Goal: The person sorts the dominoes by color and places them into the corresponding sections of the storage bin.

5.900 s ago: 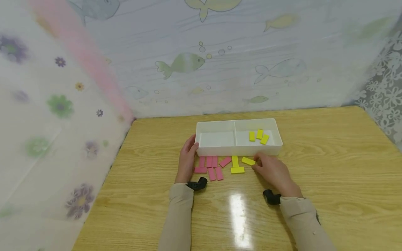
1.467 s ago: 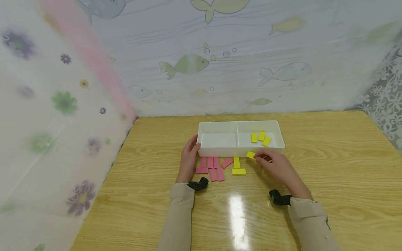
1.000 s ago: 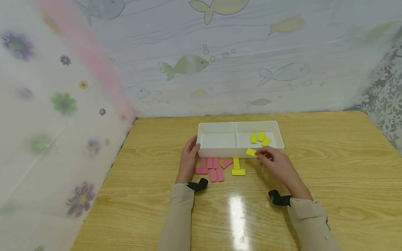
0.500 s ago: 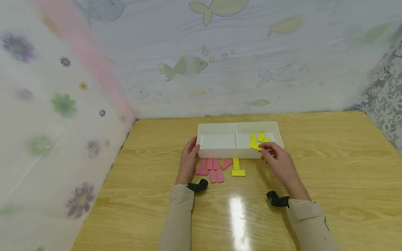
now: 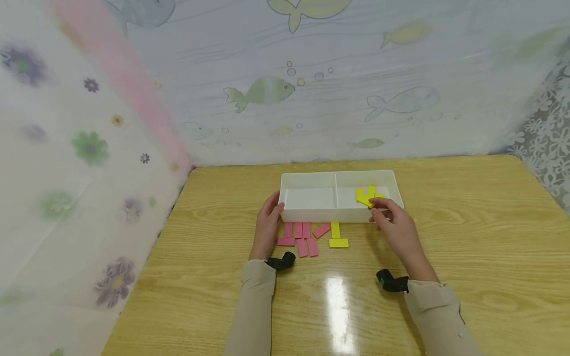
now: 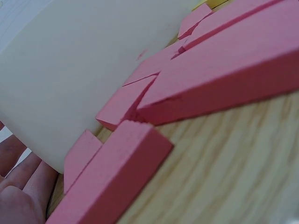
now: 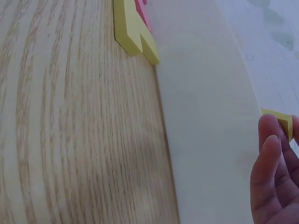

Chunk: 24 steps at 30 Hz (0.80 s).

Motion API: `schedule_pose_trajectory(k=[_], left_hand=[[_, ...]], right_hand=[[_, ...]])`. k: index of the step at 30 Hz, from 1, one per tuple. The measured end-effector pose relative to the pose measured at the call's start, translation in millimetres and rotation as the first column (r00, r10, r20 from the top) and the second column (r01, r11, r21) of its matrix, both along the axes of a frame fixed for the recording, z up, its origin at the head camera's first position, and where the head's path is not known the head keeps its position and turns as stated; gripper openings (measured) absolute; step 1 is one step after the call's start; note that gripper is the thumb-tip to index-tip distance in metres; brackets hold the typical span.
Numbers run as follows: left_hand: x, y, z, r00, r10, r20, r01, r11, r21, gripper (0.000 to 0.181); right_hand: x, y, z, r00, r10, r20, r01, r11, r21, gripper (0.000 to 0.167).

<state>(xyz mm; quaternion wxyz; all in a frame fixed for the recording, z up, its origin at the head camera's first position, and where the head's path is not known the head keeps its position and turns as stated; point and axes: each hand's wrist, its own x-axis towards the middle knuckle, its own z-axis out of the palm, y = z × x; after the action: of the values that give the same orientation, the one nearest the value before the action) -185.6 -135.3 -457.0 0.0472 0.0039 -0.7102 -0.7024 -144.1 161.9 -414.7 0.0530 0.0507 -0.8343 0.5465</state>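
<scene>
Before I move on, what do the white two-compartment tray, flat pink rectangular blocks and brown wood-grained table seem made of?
White two-compartment tray: probably smooth plastic, judging by its thin, rounded walls.
Flat pink rectangular blocks: matte, slightly rough edges; perhaps coloured wood or dense foam.
Brown wood-grained table: glossy, reflecting light; varnished wood or laminate.

No text, label, brand, number or sign could be read in any view. A small pinkish mark (image 6: pixel 141 55) on the outer wall of the rectangular white plastic box (image 6: pixel 70 79) formed no legible letter or figure. A tiny green patch (image 5: pixel 382 280) on the black, elbow-shaped right wrist device (image 5: pixel 393 283) was too small to make out.
</scene>
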Motion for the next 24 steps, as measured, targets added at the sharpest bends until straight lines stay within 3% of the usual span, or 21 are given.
schedule_pose_trajectory(k=[18, 24], left_hand=[[0.4, -0.8, -0.9, 1.0, -0.011, -0.001, 0.011, 1.0, 0.005, 0.042], [3.9, -0.6, 7.9, 1.0, -0.027, 0.014, 0.027, 1.0, 0.017, 0.043]], right_hand=[[0.3, -3.7, -5.6, 1.0, -0.003, 0.009, 0.003, 1.0, 0.005, 0.041], [1.0, -4.0, -5.5, 0.999, 0.007, 0.037, -0.007, 1.0, 0.016, 0.042]])
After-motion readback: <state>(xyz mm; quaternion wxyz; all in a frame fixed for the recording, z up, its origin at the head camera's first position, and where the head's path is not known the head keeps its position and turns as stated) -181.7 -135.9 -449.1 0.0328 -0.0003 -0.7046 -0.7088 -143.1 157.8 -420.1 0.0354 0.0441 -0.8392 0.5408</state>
